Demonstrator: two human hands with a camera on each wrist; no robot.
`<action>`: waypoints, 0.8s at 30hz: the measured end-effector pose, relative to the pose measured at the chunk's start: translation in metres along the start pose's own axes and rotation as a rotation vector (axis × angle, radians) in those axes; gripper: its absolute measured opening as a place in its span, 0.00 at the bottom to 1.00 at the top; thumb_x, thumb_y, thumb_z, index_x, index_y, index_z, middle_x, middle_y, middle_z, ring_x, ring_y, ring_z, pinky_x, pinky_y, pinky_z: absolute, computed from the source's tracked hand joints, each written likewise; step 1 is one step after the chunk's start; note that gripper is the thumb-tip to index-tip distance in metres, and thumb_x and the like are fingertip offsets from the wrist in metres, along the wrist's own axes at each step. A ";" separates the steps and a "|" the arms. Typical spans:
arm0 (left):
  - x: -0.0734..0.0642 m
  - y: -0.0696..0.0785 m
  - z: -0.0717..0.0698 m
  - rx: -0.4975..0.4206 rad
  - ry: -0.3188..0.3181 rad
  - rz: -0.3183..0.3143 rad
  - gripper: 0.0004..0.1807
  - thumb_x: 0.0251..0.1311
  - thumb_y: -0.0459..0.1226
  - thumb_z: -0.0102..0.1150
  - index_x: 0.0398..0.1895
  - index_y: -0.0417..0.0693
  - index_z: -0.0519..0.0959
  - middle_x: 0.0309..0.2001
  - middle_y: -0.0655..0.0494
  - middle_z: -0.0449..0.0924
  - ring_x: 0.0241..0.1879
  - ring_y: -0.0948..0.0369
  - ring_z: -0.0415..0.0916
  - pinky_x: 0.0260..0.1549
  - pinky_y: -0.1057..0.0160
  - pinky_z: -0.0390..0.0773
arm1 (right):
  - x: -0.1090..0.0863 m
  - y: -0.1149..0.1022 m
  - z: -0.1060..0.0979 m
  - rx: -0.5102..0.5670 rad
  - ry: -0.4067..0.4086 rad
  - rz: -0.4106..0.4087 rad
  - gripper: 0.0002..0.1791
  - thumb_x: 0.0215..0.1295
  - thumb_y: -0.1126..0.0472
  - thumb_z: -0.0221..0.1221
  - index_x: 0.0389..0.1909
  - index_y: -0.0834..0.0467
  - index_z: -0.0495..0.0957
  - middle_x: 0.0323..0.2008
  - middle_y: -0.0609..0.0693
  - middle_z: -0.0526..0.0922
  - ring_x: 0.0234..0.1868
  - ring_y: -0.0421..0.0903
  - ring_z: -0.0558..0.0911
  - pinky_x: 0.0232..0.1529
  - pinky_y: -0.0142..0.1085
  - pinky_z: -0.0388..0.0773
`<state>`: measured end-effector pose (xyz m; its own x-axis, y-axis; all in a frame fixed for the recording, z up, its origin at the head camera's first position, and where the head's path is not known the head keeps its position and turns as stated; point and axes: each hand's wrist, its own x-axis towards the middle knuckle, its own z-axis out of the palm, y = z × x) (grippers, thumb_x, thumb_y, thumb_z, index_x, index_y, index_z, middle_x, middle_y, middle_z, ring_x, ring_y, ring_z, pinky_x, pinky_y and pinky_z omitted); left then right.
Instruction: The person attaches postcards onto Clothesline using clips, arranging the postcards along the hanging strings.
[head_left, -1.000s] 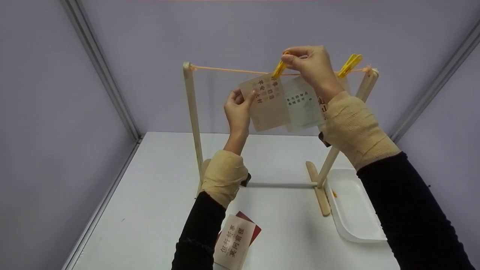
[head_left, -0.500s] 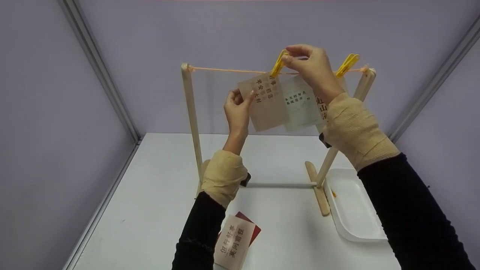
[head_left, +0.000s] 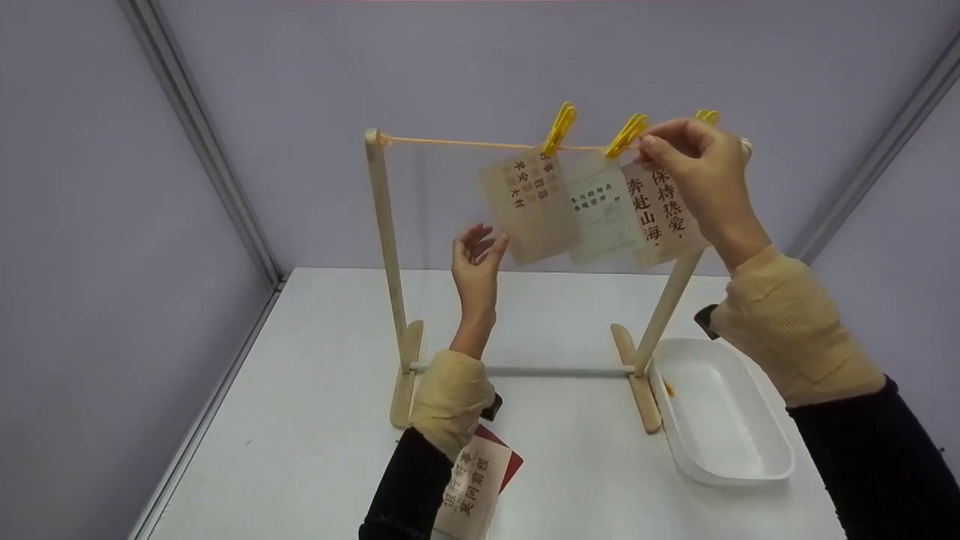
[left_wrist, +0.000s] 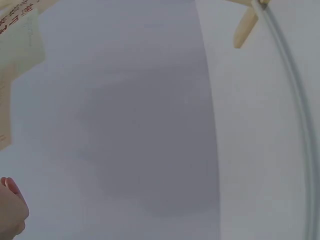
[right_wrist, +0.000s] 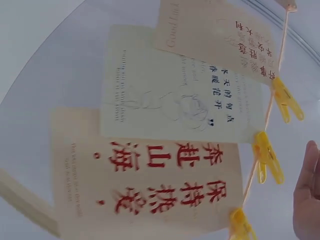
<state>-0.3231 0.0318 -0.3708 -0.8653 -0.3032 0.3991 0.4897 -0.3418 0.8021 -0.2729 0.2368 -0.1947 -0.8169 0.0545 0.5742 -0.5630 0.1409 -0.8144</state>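
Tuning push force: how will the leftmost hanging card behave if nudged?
The card likely swings or twists: one peg holds it near a top corner. Probably light, since the string looks nearly straight. Probably fairly stiff, hanging flat without obvious curl.

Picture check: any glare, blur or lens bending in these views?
Head view: a soft glare patch on the loose card; left wrist view: the long rod bows, likely lens distortion, and the left hand is cut off by the frame edge; right wrist view: big red lettering on the hanging card reads clearly, small print faint.
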 end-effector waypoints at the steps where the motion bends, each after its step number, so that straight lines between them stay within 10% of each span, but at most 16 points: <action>1: -0.006 -0.008 -0.002 0.001 0.022 -0.017 0.22 0.54 0.30 0.62 0.50 0.34 0.67 0.47 0.43 0.72 0.49 0.50 0.69 0.49 0.61 0.69 | -0.005 0.004 -0.007 0.023 0.012 -0.001 0.06 0.56 0.69 0.62 0.33 0.69 0.79 0.30 0.58 0.81 0.30 0.46 0.80 0.36 0.29 0.77; 11: -0.088 -0.074 0.000 0.051 0.047 -0.203 0.15 0.54 0.29 0.62 0.42 0.30 0.70 0.41 0.41 0.73 0.41 0.56 0.72 0.40 0.63 0.74 | -0.073 0.087 -0.068 -0.072 0.112 0.107 0.07 0.58 0.68 0.60 0.34 0.70 0.78 0.25 0.49 0.81 0.28 0.41 0.80 0.34 0.26 0.76; 24: -0.228 -0.146 0.070 0.199 -0.049 -0.578 0.12 0.51 0.33 0.64 0.37 0.41 0.74 0.35 0.56 0.73 0.35 0.62 0.71 0.32 0.64 0.73 | -0.172 0.220 -0.122 -0.504 0.118 0.381 0.11 0.62 0.65 0.57 0.37 0.73 0.76 0.29 0.59 0.81 0.25 0.33 0.78 0.30 0.23 0.75</action>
<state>-0.2044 0.2135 -0.5479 -0.9911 -0.0757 -0.1091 -0.0855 -0.2650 0.9605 -0.2411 0.3792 -0.4627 -0.9125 0.2970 0.2813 -0.0846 0.5358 -0.8401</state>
